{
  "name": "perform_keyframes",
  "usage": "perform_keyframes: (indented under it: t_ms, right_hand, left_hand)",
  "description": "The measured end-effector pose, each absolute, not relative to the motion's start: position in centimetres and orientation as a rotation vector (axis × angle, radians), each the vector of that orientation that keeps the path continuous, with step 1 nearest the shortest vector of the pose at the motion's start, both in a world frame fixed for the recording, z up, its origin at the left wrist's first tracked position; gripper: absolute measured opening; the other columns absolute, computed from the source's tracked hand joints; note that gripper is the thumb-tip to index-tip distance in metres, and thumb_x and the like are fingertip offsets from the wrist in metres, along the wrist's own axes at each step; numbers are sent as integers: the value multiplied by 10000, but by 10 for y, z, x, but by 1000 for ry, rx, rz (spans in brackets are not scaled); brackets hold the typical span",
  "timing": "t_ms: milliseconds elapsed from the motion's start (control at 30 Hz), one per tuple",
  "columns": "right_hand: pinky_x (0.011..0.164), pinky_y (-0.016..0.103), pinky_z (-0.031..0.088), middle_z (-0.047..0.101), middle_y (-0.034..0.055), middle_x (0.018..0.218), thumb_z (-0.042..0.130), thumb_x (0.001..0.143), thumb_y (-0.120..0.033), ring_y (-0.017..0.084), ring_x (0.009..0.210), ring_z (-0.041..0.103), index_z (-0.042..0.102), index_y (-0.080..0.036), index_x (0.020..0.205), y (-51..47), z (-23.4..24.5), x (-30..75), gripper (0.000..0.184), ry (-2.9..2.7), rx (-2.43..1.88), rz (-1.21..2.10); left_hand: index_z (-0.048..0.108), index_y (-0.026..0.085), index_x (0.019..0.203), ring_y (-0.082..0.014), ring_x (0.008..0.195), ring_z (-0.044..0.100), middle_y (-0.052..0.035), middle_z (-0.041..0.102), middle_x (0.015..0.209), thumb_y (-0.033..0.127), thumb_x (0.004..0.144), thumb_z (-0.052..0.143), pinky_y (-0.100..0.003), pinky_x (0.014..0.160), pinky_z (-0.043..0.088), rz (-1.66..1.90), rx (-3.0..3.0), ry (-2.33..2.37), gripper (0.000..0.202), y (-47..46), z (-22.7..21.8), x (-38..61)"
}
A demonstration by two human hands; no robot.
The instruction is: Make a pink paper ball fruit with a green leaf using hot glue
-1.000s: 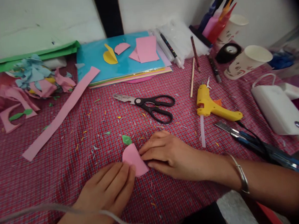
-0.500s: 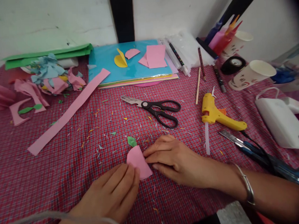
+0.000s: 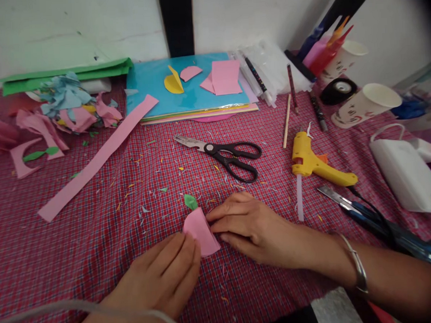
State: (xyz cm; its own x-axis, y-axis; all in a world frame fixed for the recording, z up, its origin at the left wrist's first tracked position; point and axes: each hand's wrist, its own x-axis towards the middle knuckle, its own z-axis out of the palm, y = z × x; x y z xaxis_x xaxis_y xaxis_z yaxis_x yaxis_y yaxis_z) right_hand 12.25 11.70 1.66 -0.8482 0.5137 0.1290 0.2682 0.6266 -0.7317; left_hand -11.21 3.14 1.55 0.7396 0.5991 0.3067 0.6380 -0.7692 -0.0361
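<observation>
A folded pink paper half-circle [image 3: 200, 232] lies on the checked cloth in front of me, its layers slightly parted along the straight right edge. A green paper leaf [image 3: 190, 202] sits at its top end. My left hand [image 3: 162, 269] has its fingers closed on the curved left side, covering part of it. From the right, my right hand [image 3: 253, 227] grips the straight edge with its fingertips; the thumb is beside the lower part. Black-handled scissors [image 3: 222, 154] lie beyond both hands.
To the right are a yellow glue gun [image 3: 307, 162], a utility knife [image 3: 366, 221], a white power bank [image 3: 407, 173] and a paper cup [image 3: 367, 106]. A long pink strip [image 3: 100, 160] and paper scraps [image 3: 64, 99] lie left. Blue sheets [image 3: 161, 82] stand behind; a cable [image 3: 111, 307] crosses low in front.
The layers of the pink half-circle have parted a little along the right edge. Both hands stay in nearly the same place; the view has shifted slightly.
</observation>
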Motion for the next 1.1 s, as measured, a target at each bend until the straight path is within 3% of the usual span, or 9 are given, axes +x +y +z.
perform_keyframes:
  t_ms: [433,667,767,900,1100]
  right_hand:
    - [960,350,420,704,46,1135,550,930,-130,163,1050,610,680,-177,1019,118,17,123,165,-2529,-588,1034]
    - [962,333,425,712,47,1101,548,933,-128,147,1046,610,681,-143,1021,118,15,123,160,-2527,-577,992]
    - [942,343,447,699,66,1140,519,941,-116,156,1053,605,659,-123,1088,116,14,123,202,-2510,-602,918]
    - [950,390,453,601,64,1352,489,965,-160,205,1160,547,597,-143,1244,113,13,123,299,-2655,-570,740]
    - [994,405,425,598,26,1367,480,984,-211,219,1187,505,580,-167,1285,111,10,122,320,-2751,-541,642]
  left_hand:
    - [600,133,1057,-206,1004,606,-53,686,1039,18,892,329,-338,860,483,-398,-2808,-1042,337,26,9,-113]
    - [614,125,1043,-211,990,594,-72,690,1020,1,862,325,-347,888,427,-356,-2858,-971,363,30,16,-112]
    - [624,135,1024,-210,979,594,-60,702,1011,-20,841,327,-347,906,408,-337,-2874,-956,382,33,22,-111]
    - [641,145,1010,-201,951,601,-44,710,989,-22,842,326,-347,907,410,-349,-2865,-949,394,35,24,-110]
    - [646,181,1022,-193,1037,580,-24,696,1058,75,920,405,-365,1001,365,-488,-2840,-1037,283,26,13,-110]
